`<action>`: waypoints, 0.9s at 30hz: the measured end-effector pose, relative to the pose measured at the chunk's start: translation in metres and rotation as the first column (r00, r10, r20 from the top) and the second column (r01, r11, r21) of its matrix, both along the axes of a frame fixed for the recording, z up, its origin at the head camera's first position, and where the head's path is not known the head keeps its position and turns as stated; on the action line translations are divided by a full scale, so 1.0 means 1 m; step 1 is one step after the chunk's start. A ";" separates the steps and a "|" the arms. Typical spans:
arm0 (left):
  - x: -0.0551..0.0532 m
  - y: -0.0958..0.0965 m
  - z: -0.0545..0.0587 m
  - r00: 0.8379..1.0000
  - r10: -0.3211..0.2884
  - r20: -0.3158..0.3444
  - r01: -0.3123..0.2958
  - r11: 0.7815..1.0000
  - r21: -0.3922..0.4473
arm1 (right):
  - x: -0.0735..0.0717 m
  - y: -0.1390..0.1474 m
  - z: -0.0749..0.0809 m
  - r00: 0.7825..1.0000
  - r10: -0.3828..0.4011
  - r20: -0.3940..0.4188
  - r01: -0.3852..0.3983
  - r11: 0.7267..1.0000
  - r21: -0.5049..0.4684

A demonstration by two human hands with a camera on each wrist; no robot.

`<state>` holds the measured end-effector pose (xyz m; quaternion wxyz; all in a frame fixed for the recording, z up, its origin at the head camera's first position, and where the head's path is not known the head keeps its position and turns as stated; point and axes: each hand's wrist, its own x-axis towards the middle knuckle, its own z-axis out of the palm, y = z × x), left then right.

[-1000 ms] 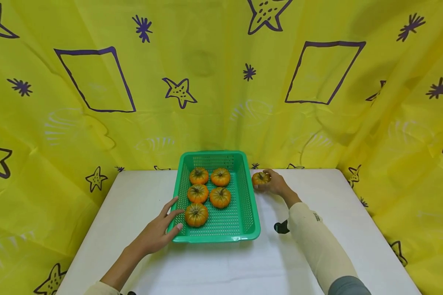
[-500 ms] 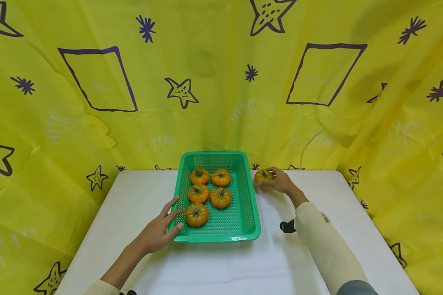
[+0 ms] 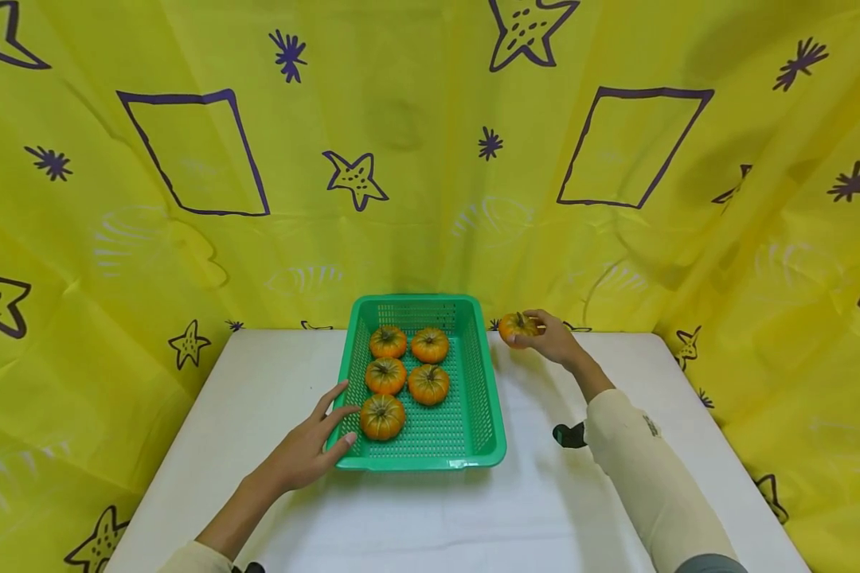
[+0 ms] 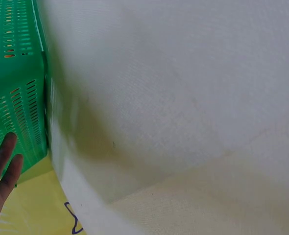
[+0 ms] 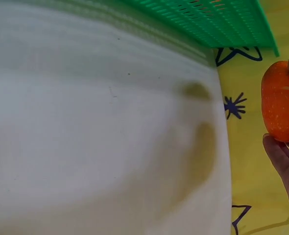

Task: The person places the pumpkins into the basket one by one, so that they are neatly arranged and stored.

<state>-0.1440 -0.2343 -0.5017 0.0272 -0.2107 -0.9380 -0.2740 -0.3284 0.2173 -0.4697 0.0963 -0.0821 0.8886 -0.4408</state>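
Note:
My right hand [image 3: 555,341] grips a small orange pumpkin [image 3: 514,328] at the far side of the table, just right of the green basket [image 3: 499,434]. In the right wrist view the held pumpkin [image 5: 279,100] sits between thumb and fingers, apart from the tabletop. Several like pumpkins lie inside the basket, toward its left half, among them a front one [image 3: 382,417] and a back one [image 3: 430,344]. Spread fingers of my left hand [image 3: 302,458] rest at the basket's left rim near its front corner. The left wrist view shows two of those fingertips by the basket's perforated wall [image 4: 22,112].
A white-covered table [image 3: 430,517] bears the basket. Yellow patterned curtain [image 3: 416,239] hangs close behind the table's back edge and along both sides. A dark device part [image 3: 569,435] juts out beside the right sleeve.
My right hand has carried the pumpkin slightly right and up, away from the basket's right wall. The left hand and the basket stay put.

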 end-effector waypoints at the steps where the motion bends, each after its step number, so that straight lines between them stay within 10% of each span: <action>1: 0.000 0.000 0.000 1.000 0.001 0.000 -0.001 1.000 0.000 | 0.000 0.000 0.002 1.000 0.005 -0.005 -0.005 1.000 -0.012; 27: 0.000 0.000 0.000 1.000 0.002 0.002 -0.002 1.000 0.003 | -0.002 -0.042 0.042 0.982 0.167 -0.092 -0.180 0.970 -0.162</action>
